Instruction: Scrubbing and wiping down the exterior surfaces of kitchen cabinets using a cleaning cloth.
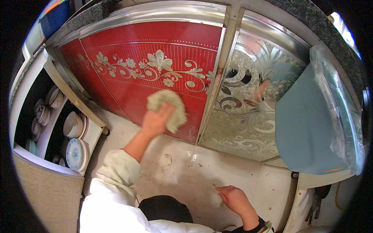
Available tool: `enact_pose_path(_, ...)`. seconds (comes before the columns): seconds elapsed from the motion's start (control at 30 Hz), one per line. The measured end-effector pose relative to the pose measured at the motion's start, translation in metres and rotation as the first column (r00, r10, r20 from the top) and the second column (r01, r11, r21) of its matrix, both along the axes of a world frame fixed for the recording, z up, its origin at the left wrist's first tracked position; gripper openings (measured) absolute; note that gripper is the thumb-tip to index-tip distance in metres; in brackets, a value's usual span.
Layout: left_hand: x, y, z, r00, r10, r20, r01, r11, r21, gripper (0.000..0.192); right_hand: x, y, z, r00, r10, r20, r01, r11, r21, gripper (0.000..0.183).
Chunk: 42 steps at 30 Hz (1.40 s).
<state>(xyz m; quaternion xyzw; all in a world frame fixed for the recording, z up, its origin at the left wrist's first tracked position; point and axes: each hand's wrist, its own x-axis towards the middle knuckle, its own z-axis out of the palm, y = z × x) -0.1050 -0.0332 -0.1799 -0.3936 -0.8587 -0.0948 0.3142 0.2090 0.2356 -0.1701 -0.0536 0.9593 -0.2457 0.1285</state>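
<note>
My left hand (156,121) presses a pale green cloth (172,107), blurred by motion, against the lower part of a glossy red cabinet door (137,96). Silver flowers and scrolls cross the door above the cloth. Over the floor at lower right is my right hand (233,199), its fingers drawn together. A tiny thin yellowish piece (214,185) shows at its fingertips; whether it is held or lies on the floor beyond is unclear. To the right of the red door is a mirrored, scroll-patterned panel (244,116).
Open shelves (93,122) on the left hold bowls (72,125) and stacked plates (75,154). A blue-grey sheet with clear plastic (306,125) covers part of the mirrored panel. Crumbs and a pale scrap (168,159) lie on the tiled floor (180,174). A dark stone counter edge (317,26) runs above.
</note>
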Motion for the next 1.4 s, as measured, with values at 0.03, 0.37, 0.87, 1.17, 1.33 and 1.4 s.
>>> enact_pose_path(0.03, -0.012, -0.023, -0.003, 0.997, 0.076, 0.016, -0.077, 0.996, 0.045, 0.051, -0.001, -0.001, 0.001, 1.000, 0.004, 0.003, -0.004, 1.000, -0.002, 0.028)
enact_pose_path(0.37, -0.084, -0.128, -0.013, 0.960, 0.270, 0.081, -0.263, 0.758, 0.597, 0.080, 0.005, 0.000, 0.004, 1.000, 0.008, 0.021, -0.009, 0.999, 0.032, 0.028)
enact_pose_path(0.87, 0.054, 0.093, -0.010, 0.985, -0.152, 0.084, 0.156, 0.986, -0.054, 0.061, 0.001, -0.004, -0.001, 0.998, 0.042, 0.036, -0.044, 0.998, 0.048, 0.028)
enact_pose_path(1.17, -0.054, -0.088, -0.047, 0.946, 0.277, -0.167, -0.238, 0.946, 0.221, 0.063, -0.001, -0.004, -0.003, 0.998, 0.020, 0.066, -0.022, 1.000, 0.019, 0.028)
enact_pose_path(1.33, -0.068, -0.128, -0.023, 0.953, 0.263, 0.151, -0.304, 0.823, 0.480, 0.074, -0.002, -0.002, 0.001, 0.997, 0.023, 0.071, -0.026, 0.999, 0.043, 0.027)
enact_pose_path(1.4, -0.066, -0.130, -0.029, 0.956, 0.238, 0.171, -0.293, 0.803, 0.519, 0.073, -0.004, -0.005, 0.005, 0.992, 0.012, 0.123, -0.019, 0.998, 0.055, 0.027)
